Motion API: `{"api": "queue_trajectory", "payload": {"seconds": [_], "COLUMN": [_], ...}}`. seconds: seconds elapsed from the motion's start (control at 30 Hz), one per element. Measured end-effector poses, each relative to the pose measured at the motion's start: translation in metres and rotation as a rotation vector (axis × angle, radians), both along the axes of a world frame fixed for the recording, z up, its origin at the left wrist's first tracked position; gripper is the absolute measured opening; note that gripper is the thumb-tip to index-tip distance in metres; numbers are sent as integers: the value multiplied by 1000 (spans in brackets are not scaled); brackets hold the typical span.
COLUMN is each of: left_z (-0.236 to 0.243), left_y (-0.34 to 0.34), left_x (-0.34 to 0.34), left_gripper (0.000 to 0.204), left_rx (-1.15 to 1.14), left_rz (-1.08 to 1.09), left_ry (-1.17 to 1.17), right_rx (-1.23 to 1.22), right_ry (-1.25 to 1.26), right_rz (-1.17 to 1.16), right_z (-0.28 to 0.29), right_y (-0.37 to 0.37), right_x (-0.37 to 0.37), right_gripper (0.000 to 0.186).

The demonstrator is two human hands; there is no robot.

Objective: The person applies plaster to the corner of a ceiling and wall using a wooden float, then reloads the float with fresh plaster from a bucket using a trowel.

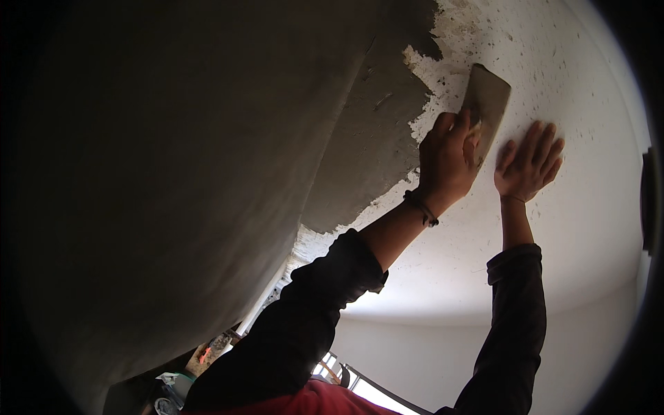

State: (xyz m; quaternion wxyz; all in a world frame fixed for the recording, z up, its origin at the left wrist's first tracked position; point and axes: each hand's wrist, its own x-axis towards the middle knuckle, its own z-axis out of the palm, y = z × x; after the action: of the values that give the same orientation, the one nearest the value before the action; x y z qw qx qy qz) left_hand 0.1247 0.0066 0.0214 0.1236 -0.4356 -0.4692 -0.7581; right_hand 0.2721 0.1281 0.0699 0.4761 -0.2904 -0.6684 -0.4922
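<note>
My left hand (446, 155), with a bracelet at the wrist, grips the handle of a flat rectangular trowel (492, 90), held up at the overhead surface near the border between grey plaster (363, 159) and speckled white coating (574, 111). The grey patch has a ragged, flaking white edge. My right hand (527, 167) is raised just right of the trowel, fingers spread and extended against or very near the white surface; whether it touches is unclear. Both forearms are in dark rolled-up sleeves.
A large dark grey surface (173, 173) takes up the left side, meeting the patch along a straight edge. Low in view are a white wall (429, 353), a bright window (380, 395) and some clutter with an orange-red item (205, 355). A dark object (647, 200) sits at the right rim.
</note>
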Motion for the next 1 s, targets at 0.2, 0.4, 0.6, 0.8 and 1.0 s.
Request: {"api": "queue_trajectory", "payload": {"seconds": [0.2, 0.4, 0.6, 0.8, 1.0], "left_z": [-56, -70, -67, -78, 19], "left_y": [-42, -17, 0, -27, -37], "left_x": [-70, -109, -111, -71, -106], "left_gripper": [36, 42, 44, 47, 52], "left_rx": [-121, -197, -305, -218, -229], "left_rz": [386, 512, 591, 316, 610], "left_ry": [63, 7, 40, 209, 371], "right_rx": [-4, -23, -54, -96, -122], "right_ry": [11, 9, 8, 20, 13], "right_rz": [-9, -47, -31, -39, -51], "right_z": [3, 5, 8, 6, 7], "right_y": [-3, -3, -6, -5, -4], "right_x": [-3, 4, 3, 4, 10], "right_gripper": [65, 64, 64, 64, 65]}}
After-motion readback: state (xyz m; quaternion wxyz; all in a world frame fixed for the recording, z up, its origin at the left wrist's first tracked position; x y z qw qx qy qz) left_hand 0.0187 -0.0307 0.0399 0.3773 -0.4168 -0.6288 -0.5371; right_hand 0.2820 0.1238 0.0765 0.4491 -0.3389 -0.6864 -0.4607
